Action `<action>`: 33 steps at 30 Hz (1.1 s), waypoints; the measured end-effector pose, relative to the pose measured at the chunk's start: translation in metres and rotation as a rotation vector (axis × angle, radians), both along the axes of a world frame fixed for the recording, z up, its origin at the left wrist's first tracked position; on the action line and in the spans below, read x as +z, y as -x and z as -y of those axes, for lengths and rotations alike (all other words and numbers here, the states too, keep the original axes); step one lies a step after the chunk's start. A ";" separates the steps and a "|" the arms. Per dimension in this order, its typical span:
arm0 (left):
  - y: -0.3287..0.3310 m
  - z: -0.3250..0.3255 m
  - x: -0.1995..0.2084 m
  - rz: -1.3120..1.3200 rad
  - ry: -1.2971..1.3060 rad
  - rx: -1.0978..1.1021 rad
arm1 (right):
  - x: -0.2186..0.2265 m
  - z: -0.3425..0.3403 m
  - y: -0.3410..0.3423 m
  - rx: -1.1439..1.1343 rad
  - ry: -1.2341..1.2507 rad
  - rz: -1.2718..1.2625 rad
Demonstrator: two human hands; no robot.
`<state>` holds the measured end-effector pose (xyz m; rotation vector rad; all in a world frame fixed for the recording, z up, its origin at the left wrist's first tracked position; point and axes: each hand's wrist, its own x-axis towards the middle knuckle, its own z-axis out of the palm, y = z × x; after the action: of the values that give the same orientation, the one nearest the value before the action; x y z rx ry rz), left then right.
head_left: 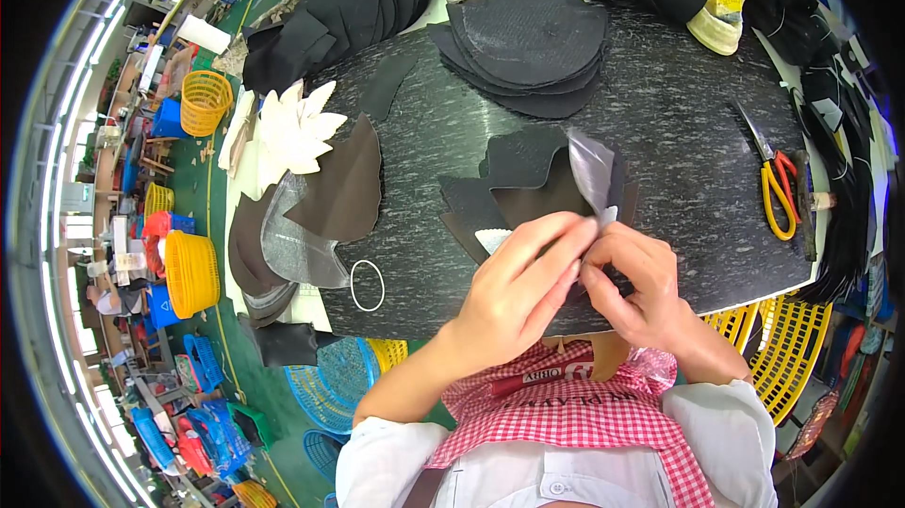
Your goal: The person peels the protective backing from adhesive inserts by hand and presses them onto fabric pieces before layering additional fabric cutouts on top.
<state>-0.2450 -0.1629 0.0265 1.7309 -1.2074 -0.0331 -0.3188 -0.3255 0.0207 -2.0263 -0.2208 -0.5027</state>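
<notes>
Over the near middle of the dark speckled table (424, 150), my left hand (518, 286) and my right hand (638, 282) come together in a pinch. Between their fingertips is a thin, shiny grey piece (591, 169), its far end standing up and away from me. The fingers hide its lower end. Just beyond my hands lie cut black pieces (521, 157) of leather-like material, some with a brown side showing. A small white piece with a notched edge (490, 239) pokes out next to my left hand.
A stack of rounded black pieces (528, 37) sits farther back. At the left are brown and grey cut pieces (344, 183), white leaf-shaped pieces (292, 131) and a white ring (368, 286). Scissors with orange and yellow handles (778, 188) lie at the right. Baskets (330, 381) stand below the table's edge.
</notes>
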 end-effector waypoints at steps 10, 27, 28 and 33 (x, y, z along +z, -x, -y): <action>0.003 0.025 0.019 0.225 -0.134 0.009 | 0.003 0.011 0.003 -0.052 -0.199 0.068; -0.006 0.025 0.022 -0.246 0.084 0.116 | 0.002 0.016 0.003 0.057 -0.514 -0.145; -0.007 0.022 0.020 -0.712 0.144 0.135 | 0.001 0.016 0.002 0.061 -0.512 -0.147; 0.008 0.024 0.019 -0.513 0.033 -0.108 | 0.002 0.011 -0.003 0.002 -0.254 0.028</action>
<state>-0.2534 -0.1872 0.0456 1.5008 -0.9085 -0.4896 -0.3155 -0.3363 0.0223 -1.7729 -0.1670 -0.5312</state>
